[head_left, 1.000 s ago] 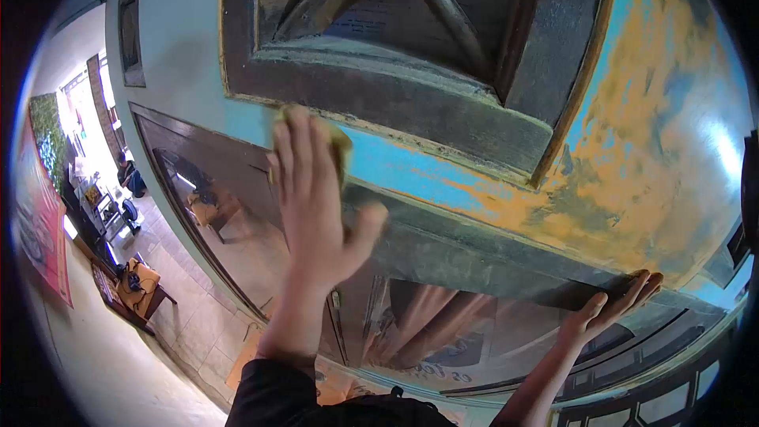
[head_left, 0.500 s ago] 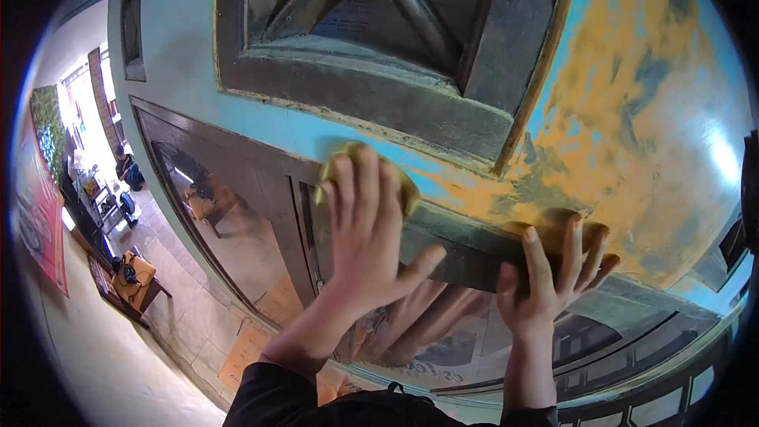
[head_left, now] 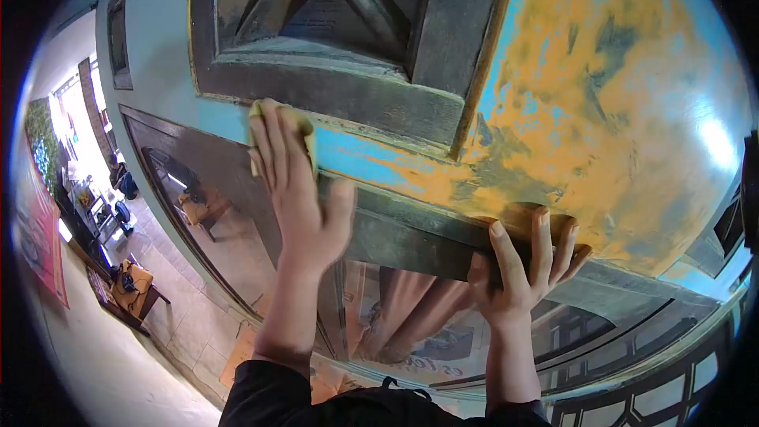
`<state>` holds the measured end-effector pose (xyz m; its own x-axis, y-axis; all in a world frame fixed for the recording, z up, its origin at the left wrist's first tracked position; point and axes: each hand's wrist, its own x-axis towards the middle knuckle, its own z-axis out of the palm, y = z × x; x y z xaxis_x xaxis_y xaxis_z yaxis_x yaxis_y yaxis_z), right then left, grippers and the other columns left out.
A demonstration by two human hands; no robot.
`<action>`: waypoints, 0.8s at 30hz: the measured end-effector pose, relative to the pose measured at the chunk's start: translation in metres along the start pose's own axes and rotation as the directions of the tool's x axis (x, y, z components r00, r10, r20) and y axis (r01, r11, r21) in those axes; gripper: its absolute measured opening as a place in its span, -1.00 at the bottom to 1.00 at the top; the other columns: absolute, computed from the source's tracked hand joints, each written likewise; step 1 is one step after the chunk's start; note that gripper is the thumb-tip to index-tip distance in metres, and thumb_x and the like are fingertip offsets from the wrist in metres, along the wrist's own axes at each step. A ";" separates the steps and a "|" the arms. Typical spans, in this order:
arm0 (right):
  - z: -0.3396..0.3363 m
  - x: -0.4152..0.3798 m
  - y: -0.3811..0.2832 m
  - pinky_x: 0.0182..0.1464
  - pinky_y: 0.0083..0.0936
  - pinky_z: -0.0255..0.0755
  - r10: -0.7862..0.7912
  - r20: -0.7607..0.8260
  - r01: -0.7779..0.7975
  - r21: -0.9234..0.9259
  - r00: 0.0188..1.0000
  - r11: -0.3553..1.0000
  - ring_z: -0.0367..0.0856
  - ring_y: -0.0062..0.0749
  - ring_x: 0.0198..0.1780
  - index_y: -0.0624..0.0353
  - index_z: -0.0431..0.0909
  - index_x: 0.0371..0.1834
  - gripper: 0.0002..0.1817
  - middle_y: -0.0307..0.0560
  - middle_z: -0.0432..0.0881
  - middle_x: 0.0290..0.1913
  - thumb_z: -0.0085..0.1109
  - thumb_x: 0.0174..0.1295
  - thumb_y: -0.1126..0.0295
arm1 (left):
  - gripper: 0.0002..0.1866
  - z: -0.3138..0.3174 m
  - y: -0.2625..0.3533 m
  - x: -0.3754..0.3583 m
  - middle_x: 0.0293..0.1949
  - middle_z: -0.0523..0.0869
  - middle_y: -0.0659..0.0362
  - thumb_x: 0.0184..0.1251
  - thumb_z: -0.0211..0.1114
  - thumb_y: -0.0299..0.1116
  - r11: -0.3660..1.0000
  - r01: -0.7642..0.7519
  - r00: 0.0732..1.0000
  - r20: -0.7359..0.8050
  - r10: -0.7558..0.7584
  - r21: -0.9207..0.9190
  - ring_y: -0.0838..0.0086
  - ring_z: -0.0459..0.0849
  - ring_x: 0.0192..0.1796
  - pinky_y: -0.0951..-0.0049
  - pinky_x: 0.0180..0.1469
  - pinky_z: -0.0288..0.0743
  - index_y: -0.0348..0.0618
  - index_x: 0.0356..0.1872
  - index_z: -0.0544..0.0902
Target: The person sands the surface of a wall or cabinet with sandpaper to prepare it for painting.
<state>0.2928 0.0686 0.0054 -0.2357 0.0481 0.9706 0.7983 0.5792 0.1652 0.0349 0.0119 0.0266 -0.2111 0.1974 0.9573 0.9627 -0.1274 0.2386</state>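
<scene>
Below a wooden window frame point(head_left: 316, 83), the left hand point(head_left: 302, 221), thumb out, fingers nearly together, presses a yellow pad point(head_left: 311, 145) to blue wall point(head_left: 371, 158); seemingly light, pliable, it suits flat fingers across its back. The right hand point(head_left: 514, 286) splays at the lintel point(head_left: 411, 229).

The blue strip point(head_left: 352, 155) leaves a narrow passage between the left hand point(head_left: 300, 209) and the right hand point(head_left: 518, 285); the window frame point(head_left: 316, 95) hems it in above, the dark beam point(head_left: 411, 233) below; the left hand's yellow pad point(head_left: 309, 141) blocks its left part; rightward the patched wall point(head_left: 585, 119) opens broadly — only the right fingertips intrude, at its lower edge.
</scene>
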 end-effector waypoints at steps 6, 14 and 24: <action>0.000 0.000 -0.002 0.64 0.22 -0.47 -0.008 -0.020 0.009 0.035 1.000 0.999 0.13 0.25 0.63 -0.33 0.77 0.11 -0.66 -0.01 0.50 0.47 0.30 0.30 0.02 | -0.05 0.006 0.035 -0.035 0.65 -0.07 -0.30 0.53 0.04 0.15 0.992 -0.125 0.980 0.159 0.122 0.008 -0.30 -0.25 0.68 -0.27 0.60 -0.38 -0.48 0.60 0.01; 0.002 -0.006 -0.002 0.64 0.25 -0.46 -0.020 -0.024 0.021 0.035 1.000 0.999 0.08 0.19 0.65 -0.36 0.77 0.11 -0.67 -0.03 0.51 0.46 0.31 0.28 0.05 | -0.07 0.016 0.035 -0.039 0.69 -0.14 -0.17 0.51 0.03 0.13 0.985 -0.161 0.980 0.104 0.168 -0.067 -0.16 -0.27 0.71 -0.21 0.62 -0.44 -0.20 0.68 -0.08; -0.027 -0.064 0.087 0.59 0.42 -0.39 0.210 -0.098 -0.224 -0.177 0.973 0.958 -0.15 0.32 0.69 -0.06 0.35 0.55 -0.32 0.28 0.08 0.65 0.00 0.45 -0.13 | -0.01 0.006 0.008 -0.026 0.67 -0.10 -0.24 0.45 0.13 0.15 0.994 -0.097 0.993 0.066 0.093 0.047 -0.21 -0.24 0.70 -0.22 0.61 -0.42 -0.40 0.62 0.00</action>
<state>0.3926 0.0935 -0.0380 -0.0076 0.0887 0.9960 0.9158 0.4006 -0.0287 0.0490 0.0115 0.0030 -0.1087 0.2480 0.9627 0.9855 -0.1001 0.1370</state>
